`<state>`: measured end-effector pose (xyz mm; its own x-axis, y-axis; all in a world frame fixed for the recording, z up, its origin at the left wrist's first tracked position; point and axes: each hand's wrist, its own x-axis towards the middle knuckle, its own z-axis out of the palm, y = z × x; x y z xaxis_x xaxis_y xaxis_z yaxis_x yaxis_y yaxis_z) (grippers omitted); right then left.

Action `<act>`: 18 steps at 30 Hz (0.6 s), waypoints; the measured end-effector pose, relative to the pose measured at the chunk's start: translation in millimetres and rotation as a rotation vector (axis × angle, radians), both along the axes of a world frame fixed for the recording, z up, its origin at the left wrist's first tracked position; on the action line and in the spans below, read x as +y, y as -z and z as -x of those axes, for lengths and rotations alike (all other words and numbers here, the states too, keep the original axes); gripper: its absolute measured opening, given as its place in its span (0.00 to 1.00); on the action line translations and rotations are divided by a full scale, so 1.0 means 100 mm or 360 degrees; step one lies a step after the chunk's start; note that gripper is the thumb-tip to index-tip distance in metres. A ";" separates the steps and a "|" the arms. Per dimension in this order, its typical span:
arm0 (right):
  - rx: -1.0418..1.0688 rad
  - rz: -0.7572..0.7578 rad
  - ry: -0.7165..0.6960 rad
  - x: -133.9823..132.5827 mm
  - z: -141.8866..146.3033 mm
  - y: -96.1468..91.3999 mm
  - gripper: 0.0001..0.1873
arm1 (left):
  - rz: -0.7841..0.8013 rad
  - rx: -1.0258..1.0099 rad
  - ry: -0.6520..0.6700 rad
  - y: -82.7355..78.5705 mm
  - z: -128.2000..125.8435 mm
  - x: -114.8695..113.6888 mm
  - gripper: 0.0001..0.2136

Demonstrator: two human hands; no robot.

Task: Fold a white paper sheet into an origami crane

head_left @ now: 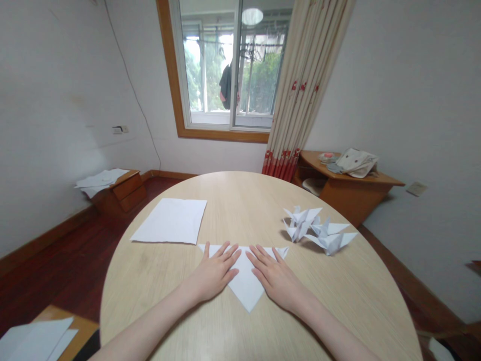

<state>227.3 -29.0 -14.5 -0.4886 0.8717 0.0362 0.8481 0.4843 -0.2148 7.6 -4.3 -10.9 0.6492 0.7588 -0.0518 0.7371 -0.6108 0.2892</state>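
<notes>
A sheet of white paper (247,288), folded into a triangle, lies on the round table with its point toward me and its long edge away. My left hand (216,273) rests flat on the left part of it, fingers spread. On the right part lies my right hand (278,276), also flat with fingers apart. Both sets of fingertips are near the far folded edge. The triangle's right corner looks slightly lifted. Much of the paper's two sides is hidden beneath the hands.
White paper sheets (171,220) lie at the table's left. Several folded paper cranes (328,238) stand at the right. The round wooden table (240,188) has its far edge below the window and curtain (300,90). More paper (37,338) sits on a surface at lower left.
</notes>
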 end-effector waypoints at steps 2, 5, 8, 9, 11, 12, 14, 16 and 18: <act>-0.0015 -0.0001 0.0016 0.00 0.00 0.00 0.25 | 0.0008 0.0003 -0.0013 0.01 0.00 0.00 0.22; -0.0023 -0.0037 0.0022 0.00 0.01 0.01 0.25 | 0.0023 0.0008 -0.0019 0.03 0.00 0.00 0.22; -0.0027 -0.0111 -0.0006 0.00 -0.01 0.01 0.24 | 0.0015 0.0001 -0.0008 0.04 0.01 0.01 0.22; -0.0029 -0.0134 -0.0021 0.01 -0.02 0.02 0.24 | 0.0003 -0.0002 0.0002 0.04 0.01 0.01 0.22; -0.0025 -0.0170 -0.0047 0.03 -0.05 0.02 0.24 | -0.0041 -0.0006 0.0032 0.06 0.03 0.03 0.22; -0.0017 -0.0185 -0.0054 0.04 -0.07 0.03 0.24 | -0.0072 -0.0010 0.0054 0.07 0.04 0.04 0.22; 0.0024 -0.0212 -0.0059 0.06 -0.12 0.03 0.23 | -0.0132 -0.0027 0.0105 0.08 0.05 0.07 0.21; 0.0099 -0.0217 -0.0054 0.08 -0.17 0.02 0.22 | -0.0162 -0.0051 0.0152 0.09 0.06 0.09 0.21; 0.0199 -0.0185 -0.0042 0.09 -0.23 -0.01 0.21 | -0.0145 -0.0072 0.0169 0.09 0.07 0.10 0.21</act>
<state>250.0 -19.6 -13.6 -0.4968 0.8449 0.1982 0.8048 0.5340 -0.2591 0.5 5.9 -20.1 0.7263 0.6858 0.0452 0.6542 -0.7100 0.2605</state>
